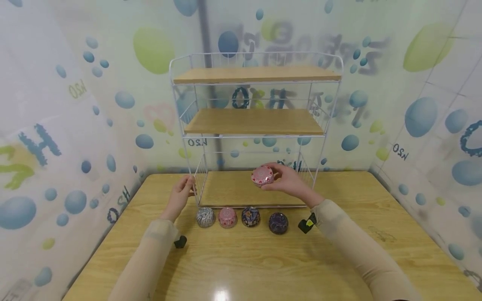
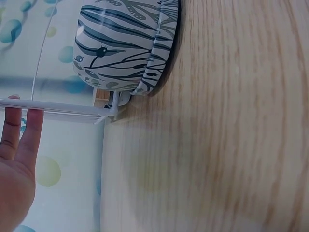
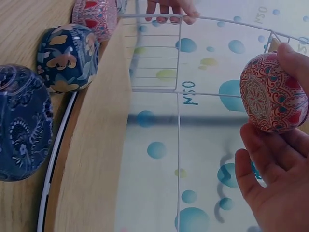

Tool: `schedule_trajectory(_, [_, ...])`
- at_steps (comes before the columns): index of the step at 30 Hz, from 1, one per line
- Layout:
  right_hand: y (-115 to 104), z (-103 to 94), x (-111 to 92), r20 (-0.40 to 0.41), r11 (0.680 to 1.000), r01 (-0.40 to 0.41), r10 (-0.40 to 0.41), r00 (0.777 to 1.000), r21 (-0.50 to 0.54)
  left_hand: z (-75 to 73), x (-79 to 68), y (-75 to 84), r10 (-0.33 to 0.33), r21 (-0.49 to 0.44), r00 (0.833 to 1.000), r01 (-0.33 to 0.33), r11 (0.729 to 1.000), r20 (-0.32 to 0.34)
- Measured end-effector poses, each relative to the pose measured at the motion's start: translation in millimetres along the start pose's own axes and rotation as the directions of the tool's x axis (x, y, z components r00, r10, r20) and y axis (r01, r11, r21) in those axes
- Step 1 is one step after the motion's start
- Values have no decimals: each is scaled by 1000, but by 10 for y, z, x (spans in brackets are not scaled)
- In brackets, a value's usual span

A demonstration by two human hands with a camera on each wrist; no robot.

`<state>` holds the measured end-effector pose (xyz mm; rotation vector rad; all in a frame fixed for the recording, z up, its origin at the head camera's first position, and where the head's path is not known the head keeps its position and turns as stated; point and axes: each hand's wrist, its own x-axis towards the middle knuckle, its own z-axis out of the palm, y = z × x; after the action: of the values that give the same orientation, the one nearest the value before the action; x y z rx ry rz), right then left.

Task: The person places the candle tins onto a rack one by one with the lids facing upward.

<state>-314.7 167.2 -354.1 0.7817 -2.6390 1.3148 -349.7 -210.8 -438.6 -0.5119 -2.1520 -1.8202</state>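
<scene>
My right hand [image 1: 288,180] holds a pink round tin [image 1: 262,176] with a red heart pattern above the bottom board of the white rack, pinching it between thumb and fingers. In the right wrist view the tin [image 3: 273,93] shows its ornate patterned face. My left hand [image 1: 181,195] grips the left front post of the white wire rack [image 1: 185,155]; in the left wrist view its fingers [image 2: 30,140] meet the rail. Along the rack's front edge stand a black-and-white leaf tin [image 1: 205,217], another pink tin [image 1: 227,217], a navy floral tin [image 1: 250,216] and a dark blue paisley tin [image 1: 278,223].
The rack has a top board [image 1: 256,74], a middle board [image 1: 256,121] and a bottom board [image 1: 229,188], all wooden. It stands on a wooden table [image 1: 241,263] against a wall [image 1: 124,125] printed with blue and green dots.
</scene>
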Motion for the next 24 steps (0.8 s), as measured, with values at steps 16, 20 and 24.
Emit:
schedule_trajectory(16, [-241,-75,118,7,995,100,-100,995,-2,7,-57,317,-70,9,997,70,998,27])
schedule_trajectory(20, [-288,-92,166,6,986,165,-165,986,3,-7,-44,280,-97,-7,995,97,995,15])
schedule_trajectory(24, [-358,-119,190,11,983,183,-183,983,-17,-20,-31,170,-121,-5,993,121,993,16])
